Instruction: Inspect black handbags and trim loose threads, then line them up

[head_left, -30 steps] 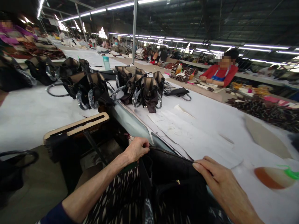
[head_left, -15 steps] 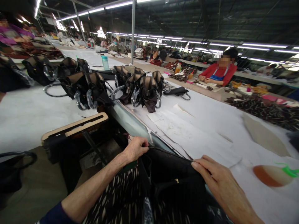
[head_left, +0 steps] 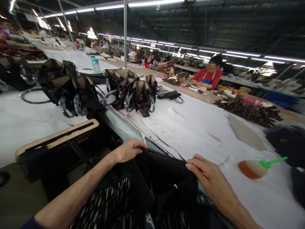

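A black handbag (head_left: 166, 168) lies in my lap at the table's edge, its top rim stretched between my hands. My left hand (head_left: 127, 151) pinches the rim at its left end, fingers closed. At the right end, my right hand (head_left: 206, 171) grips the same rim between thumb and fingers. A small gold-coloured fitting shows on the bag's dark side below the rim. The lower part of the bag merges into shadow and patterned clothing. To the right of my right hand, a squeeze bottle (head_left: 252, 168) of amber liquid with a green nozzle lies on its side.
Several black handbags (head_left: 140, 98) with plastic-wrapped handles stand on the white-covered table (head_left: 195, 127). A slotted wooden frame (head_left: 71, 130) is at left. A turquoise bottle (head_left: 96, 65) stands farther back. Across the table, a person in red (head_left: 207, 78) works near piled dark strips (head_left: 247, 109).
The view has turned to the right, so the table and bags appear farther left. Both hands keep hold of the bag's rim. More dark items show at the right edge.
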A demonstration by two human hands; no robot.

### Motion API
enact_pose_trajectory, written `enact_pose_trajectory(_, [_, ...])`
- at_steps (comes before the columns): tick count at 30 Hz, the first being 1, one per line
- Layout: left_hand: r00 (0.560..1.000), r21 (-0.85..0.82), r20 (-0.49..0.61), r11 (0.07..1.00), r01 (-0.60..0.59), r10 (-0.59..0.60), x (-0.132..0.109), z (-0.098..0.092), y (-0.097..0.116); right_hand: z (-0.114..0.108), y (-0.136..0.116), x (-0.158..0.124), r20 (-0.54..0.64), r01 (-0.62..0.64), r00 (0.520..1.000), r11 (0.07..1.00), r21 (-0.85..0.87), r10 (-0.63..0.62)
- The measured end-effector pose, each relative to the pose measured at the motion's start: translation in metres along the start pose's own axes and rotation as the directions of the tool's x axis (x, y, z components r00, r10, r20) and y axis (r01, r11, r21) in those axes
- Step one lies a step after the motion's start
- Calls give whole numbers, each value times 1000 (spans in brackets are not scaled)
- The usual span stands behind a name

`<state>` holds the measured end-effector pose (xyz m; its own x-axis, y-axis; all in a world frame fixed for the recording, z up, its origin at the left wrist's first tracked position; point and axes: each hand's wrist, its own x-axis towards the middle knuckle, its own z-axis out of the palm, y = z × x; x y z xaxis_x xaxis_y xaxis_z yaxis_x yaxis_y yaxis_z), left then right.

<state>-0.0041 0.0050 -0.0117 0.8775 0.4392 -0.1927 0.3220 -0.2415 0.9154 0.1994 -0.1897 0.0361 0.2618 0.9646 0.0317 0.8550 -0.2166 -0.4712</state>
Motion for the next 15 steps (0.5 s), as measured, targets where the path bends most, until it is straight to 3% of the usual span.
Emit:
enact_pose_trajectory(7, [991, 86, -126, 996, -25, 35, -28, -10, 48, -15, 10, 9, -56, 87, 995, 996, -13, -88])
enact_pose_trajectory(15, [950, 254, -284, 966, -57, 130, -48, 13, 54, -21, -1, 9, -47, 124, 991, 991, -51, -127])
